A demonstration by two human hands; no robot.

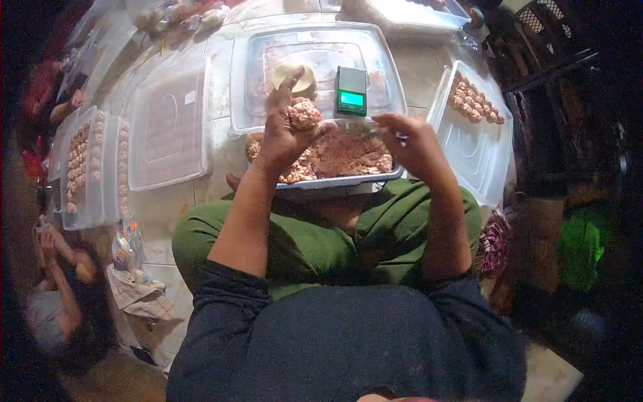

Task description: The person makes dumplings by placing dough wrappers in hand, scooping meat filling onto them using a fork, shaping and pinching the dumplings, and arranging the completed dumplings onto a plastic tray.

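Observation:
A lumpy ball of raw meat mixture (305, 114) rests in my left hand (276, 130), against the palm, with some fingers stretched upward. Behind those fingers is a small pale round bowl (301, 79), partly covered by them. My right hand (416, 144) hovers over the tub's right end, fingers curled in; a small whitish spot shows among them, too small to name. Below both hands, a grey-rimmed tub (335, 181) holds loose meat mixture (348, 153). A digital scale (351, 90) with a lit green display sits on a clear plastic lid (258, 63) beyond the tub.
Meatballs in rows fill part of a clear tray (472, 151) on the right and containers (94, 201) on the left. Another lid (167, 164) lies on the tiled floor. Another person's arms (60, 261) show at lower left, near a checked cloth (140, 295).

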